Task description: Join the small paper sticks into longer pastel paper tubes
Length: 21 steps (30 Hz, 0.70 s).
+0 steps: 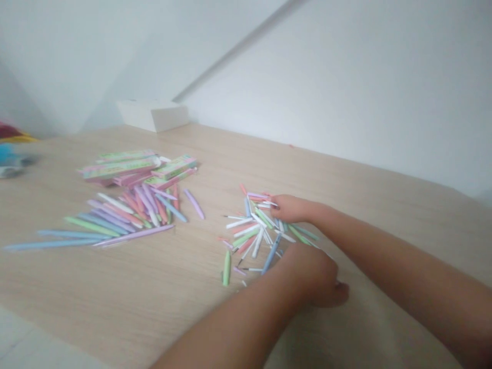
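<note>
Pen parts (253, 230) lay in a loose, crisscrossed heap near the middle of the worktop (115, 307), pastel barrels mixed with white tubes and thin refills. The right hand (292, 208) rested at the heap's far side, fingers curled down among the pieces, and whether it had hold of anything could not be told. The left hand (311, 277) reached in below it, half closed at the heap's near right edge, its fingers mostly hidden, so its grip could not be told either. Well to the left lay a second heap of longer pastel pens (130, 215), fanned out, with boxes (119, 166) touching its far end. A white box (154, 115) stood at the worktop's far edge, against the wall (346, 87). Blurred coloured objects (9, 154) showed at the left of the view, and the worktop's near edge ran across the lower left corner, above a pale surface (31, 343)
</note>
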Tool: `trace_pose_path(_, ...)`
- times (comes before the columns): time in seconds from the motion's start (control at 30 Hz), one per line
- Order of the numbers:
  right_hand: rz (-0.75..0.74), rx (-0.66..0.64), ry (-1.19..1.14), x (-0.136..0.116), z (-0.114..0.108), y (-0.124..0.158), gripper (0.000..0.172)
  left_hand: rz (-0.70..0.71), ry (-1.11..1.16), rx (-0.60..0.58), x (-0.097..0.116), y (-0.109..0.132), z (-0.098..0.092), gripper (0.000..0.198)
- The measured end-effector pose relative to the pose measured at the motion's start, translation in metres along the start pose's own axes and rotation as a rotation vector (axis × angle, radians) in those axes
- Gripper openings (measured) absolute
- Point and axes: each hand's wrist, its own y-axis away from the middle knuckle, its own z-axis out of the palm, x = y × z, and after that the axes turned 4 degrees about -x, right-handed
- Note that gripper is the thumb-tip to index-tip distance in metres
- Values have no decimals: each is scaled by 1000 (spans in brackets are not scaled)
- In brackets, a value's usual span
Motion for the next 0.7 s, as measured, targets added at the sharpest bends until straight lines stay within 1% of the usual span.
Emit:
trace_pose_path(0.07,54,128,-185,10,-4,19,21,9,-9,43,-6,-2,3,51)
trace_pose_path(0.17,124,294,-517,28,0,68,33,-34,34,149,-16,-6,5,40)
trace_pose_path(0.23,133,375,-744,38,12,107,37,-86,131,227,-20,-8,5,38)
trace_pose_path(0.3,128,416,-940,43,30,142,44,-132,254,294,-21,-10,6,37)
trace_pose_path(0.4,126,440,-1163,42,60,178,47,-150,418,314,-18,-12,12,33)
trace_pose_path(0.47,120,448,-1274,38,78,189,42,-111,485,309,-13,-15,18,29)
trace_pose_path(0.53,101,466,-1377,33,89,191,36,-67,549,308,-8,-18,24,26)
trace_pose_path(0.6,74,496,-1461,30,94,191,33,-49,621,320,-4,-21,27,27)
trace_pose_path(0.7,39,544,-1532,29,96,191,33,-75,722,335,0,-25,30,32)
